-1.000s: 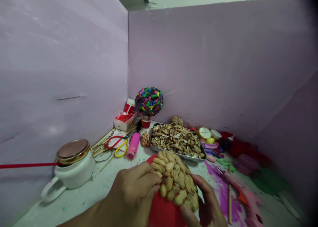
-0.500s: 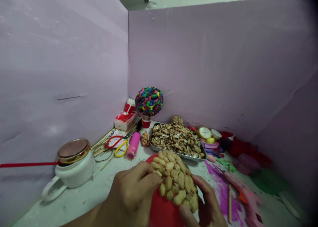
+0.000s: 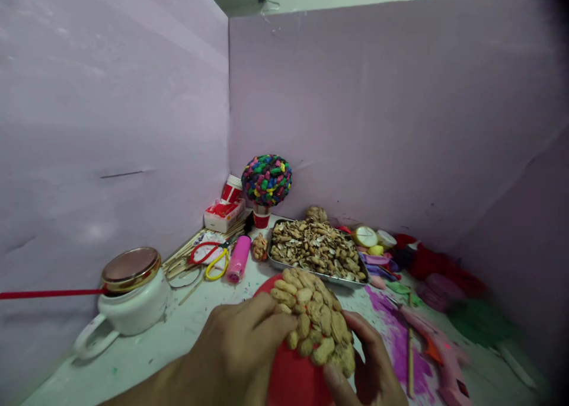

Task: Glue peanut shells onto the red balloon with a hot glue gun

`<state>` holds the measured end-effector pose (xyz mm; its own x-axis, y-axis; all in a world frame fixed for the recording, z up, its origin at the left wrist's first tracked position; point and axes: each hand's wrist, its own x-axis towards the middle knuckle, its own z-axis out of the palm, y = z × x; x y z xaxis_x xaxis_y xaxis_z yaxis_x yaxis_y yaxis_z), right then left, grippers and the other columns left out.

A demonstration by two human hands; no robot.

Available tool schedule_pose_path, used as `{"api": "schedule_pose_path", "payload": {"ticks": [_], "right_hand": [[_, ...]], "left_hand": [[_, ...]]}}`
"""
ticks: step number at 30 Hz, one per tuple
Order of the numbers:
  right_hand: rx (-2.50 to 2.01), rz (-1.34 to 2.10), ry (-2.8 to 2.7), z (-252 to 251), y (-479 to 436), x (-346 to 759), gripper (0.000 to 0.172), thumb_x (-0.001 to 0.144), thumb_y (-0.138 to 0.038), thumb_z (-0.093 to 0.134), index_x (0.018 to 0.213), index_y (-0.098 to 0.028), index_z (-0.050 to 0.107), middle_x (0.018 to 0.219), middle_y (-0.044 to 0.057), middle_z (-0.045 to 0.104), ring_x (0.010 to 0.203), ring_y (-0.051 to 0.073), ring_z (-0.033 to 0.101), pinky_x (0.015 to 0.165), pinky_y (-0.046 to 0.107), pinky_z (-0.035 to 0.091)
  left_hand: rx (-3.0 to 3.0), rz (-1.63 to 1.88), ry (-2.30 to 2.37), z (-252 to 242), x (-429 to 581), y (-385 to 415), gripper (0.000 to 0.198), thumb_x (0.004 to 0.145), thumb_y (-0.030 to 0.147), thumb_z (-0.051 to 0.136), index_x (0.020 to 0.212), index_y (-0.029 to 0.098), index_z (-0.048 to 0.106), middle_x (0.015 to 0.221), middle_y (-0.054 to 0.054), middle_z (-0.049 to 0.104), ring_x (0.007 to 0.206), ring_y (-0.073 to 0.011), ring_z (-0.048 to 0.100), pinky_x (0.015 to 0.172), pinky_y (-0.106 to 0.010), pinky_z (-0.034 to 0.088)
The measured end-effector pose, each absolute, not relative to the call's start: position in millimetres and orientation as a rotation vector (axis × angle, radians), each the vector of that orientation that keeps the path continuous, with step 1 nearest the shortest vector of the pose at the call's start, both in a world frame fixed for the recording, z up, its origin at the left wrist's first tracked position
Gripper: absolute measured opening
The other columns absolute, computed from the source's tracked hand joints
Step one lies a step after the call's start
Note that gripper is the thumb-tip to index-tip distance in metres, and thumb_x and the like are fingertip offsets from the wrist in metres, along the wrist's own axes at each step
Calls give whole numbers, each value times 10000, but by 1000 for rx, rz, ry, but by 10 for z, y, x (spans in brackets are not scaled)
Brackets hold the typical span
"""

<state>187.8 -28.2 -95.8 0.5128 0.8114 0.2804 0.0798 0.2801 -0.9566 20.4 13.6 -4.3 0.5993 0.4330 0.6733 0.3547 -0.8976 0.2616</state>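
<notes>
My right hand (image 3: 372,364) steadies the gripped red ball (image 3: 297,379); my left hand (image 3: 237,344), pinch hidden, apparently seats peanut shells (image 3: 326,322), calling next for steady pressure.

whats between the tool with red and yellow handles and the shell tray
In the head view, a pink cylinder and a small brown lumpy object lie between the tool and the tray.

Looks rough, pitted and matt on the peanut shells (image 3: 313,317), smooth like rubber or plastic on the red ball (image 3: 296,376) beneath. Shines as bare metal along the tray (image 3: 345,283), glazed and glossy on the mug (image 3: 133,313), metallic gold round its lid (image 3: 132,267). Seems wood in the stick (image 3: 411,364), smooth plastic in the pink glue gun (image 3: 451,361), faintly sheeny on the lilac wall (image 3: 377,115).
</notes>
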Motion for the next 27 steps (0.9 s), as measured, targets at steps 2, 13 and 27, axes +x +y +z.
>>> {"api": "schedule_pose_path", "payload": {"ticks": [2, 13, 27], "right_hand": [[-1206, 586, -936, -943, -277, 1882, 461, 639, -474, 645, 1036, -280, 513, 1120, 66, 485, 1063, 281, 476, 864, 381, 438], [-1216, 625, -927, -936, -280, 1892, 487, 635, -510, 643, 1038, -278, 500, 1130, 73, 483, 1079, 287, 466, 874, 392, 428], [-1212, 604, -931, -952, -283, 1876, 473, 632, -504, 644, 1027, -278, 516, 1114, 74, 491, 1052, 287, 486, 858, 387, 439]], "left_hand": [[2607, 1154, 706, 23, 181, 136, 220, 801, 59, 398, 925, 131, 564, 750, -63, 580, 649, -137, 554, 544, -224, 461], [2614, 1144, 834, -62, 144, 171, 219, 807, 93, 421, 823, 175, 624, 702, -33, 546, 591, -121, 532, 518, -210, 436], [2641, 1011, 880, -34, 139, 139, 198, 782, 48, 412, 788, 171, 567, 717, -36, 530, 615, -137, 504, 522, -235, 399]]}}
